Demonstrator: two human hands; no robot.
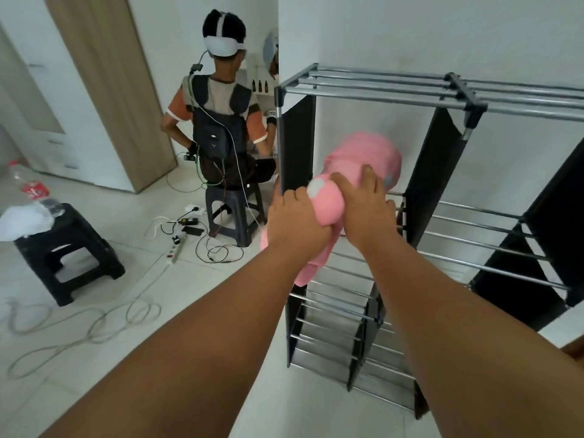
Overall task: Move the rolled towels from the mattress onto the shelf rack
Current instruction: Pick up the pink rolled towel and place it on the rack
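Observation:
A pink rolled towel with pale spots is held out in front of the shelf rack, at the level of its second tier in the left bay. My left hand grips the towel's near end from below. My right hand presses on it from the top and side. The rack is metal bars with black fabric dividers, standing against a white wall. Its visible tiers are bare. The mattress is not in view.
A person wearing a headset and backpack sits on a dark stool left of the rack. Cables and a power strip lie across the tiled floor. Another black stool with a bag stands at the left.

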